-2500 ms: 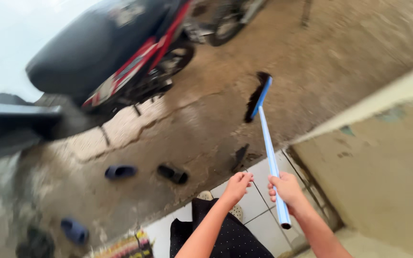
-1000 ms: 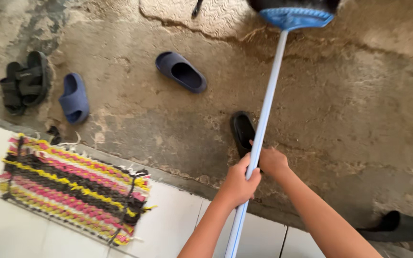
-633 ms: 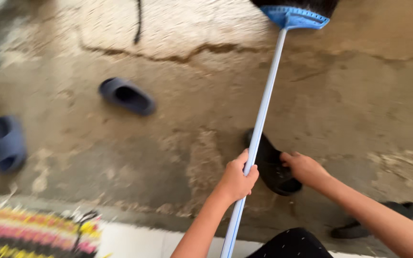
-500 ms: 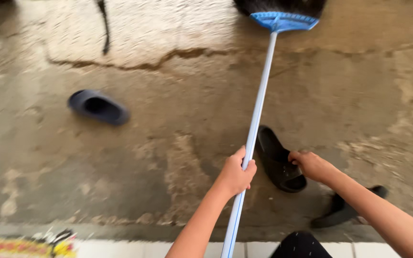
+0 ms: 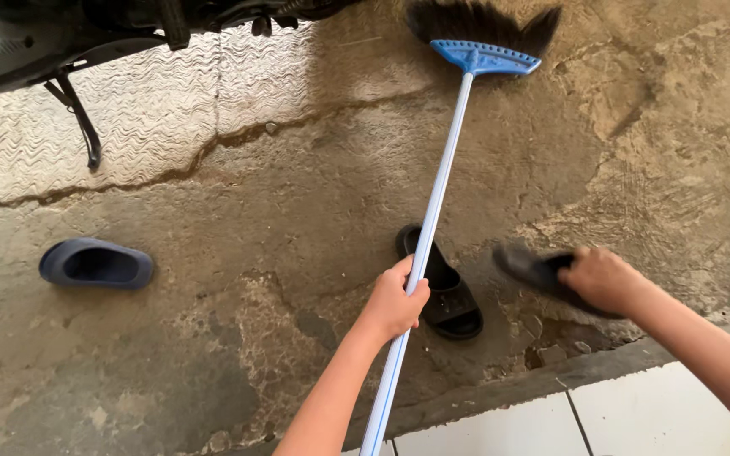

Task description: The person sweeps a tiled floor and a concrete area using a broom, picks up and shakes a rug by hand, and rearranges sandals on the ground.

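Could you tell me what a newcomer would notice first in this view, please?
The long blue broom runs up the middle, gripped by the left hand, its black bristles on the cracked concrete floor. At right, the right hand holds a black sandal; its mate lies beside the handle.

Broom between two sandals

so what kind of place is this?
Probably a home's front yard or parking porch. Rough cracked concrete floor meets a white tiled step, a motorbike kickstand stands at top left, and slippers lie about. The left hand holds a blue broom; the right hand grips a black slipper.
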